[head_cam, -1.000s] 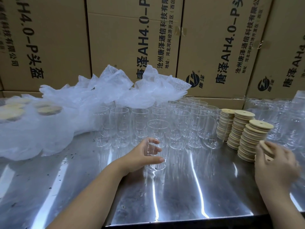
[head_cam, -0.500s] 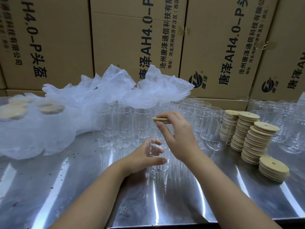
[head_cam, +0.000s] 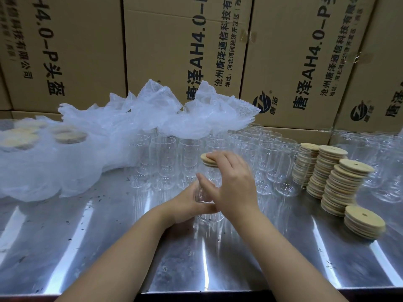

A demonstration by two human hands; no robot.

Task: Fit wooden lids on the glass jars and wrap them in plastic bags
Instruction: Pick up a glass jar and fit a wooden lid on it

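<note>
Lid (head_cam: 205, 159) pressed by flat right grip (head_cam: 233, 184), left grip (head_cam: 185, 203) clasping jar (head_cam: 201, 194); boxes (head_cam: 174, 51) read AH4.0-P.

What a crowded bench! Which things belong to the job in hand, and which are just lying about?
In the job: glass jar gripped by left hand; wooden lid under right hand; lid stacks; plastic bags; spare jars.
Just there: cardboard boxes; steel table.
</note>
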